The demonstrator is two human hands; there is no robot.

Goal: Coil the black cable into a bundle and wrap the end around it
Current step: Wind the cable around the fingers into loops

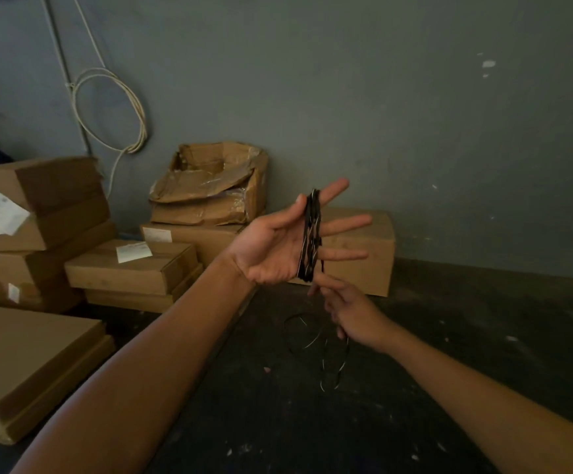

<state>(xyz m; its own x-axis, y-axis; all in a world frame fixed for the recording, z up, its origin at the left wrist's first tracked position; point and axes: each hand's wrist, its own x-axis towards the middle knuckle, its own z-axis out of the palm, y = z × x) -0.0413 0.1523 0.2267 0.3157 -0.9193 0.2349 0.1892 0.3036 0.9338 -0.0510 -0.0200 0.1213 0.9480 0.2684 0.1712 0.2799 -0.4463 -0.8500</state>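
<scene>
Nearest the camera, two bare forearms reach forward over a dark, scuffed floor flecked with pale specks. The right hand sits low, its fingers loosely curled and apparently pinching the black cable just below the bundle; the exact pinch cannot be made out in the dim light. Slack cable hangs beneath that hand in thin, springy loops that catch pale glints, suggesting a glossy jacket. The left hand is raised palm-up with fingers straight and spread, serving as a former: the cable is wound in a tight, narrow band across the base of the fingers, strands crossing slightly. In the inspector's judgement the winding step is in progress, with a fair length of slack left to take up. To do it well, the right hand should feed each turn under light, even tension, laying it beside the last, while the left keeps its fingers spread so the coil holds its size, and enough tail should be reserved for the final wrap. Overtightening risks binding the fingers. Beyond the hands stand matte brown cardboard boxes, some labelled, one torn box crumpled open. Farthest, a coiled pale cord hangs on the grey wall.
</scene>
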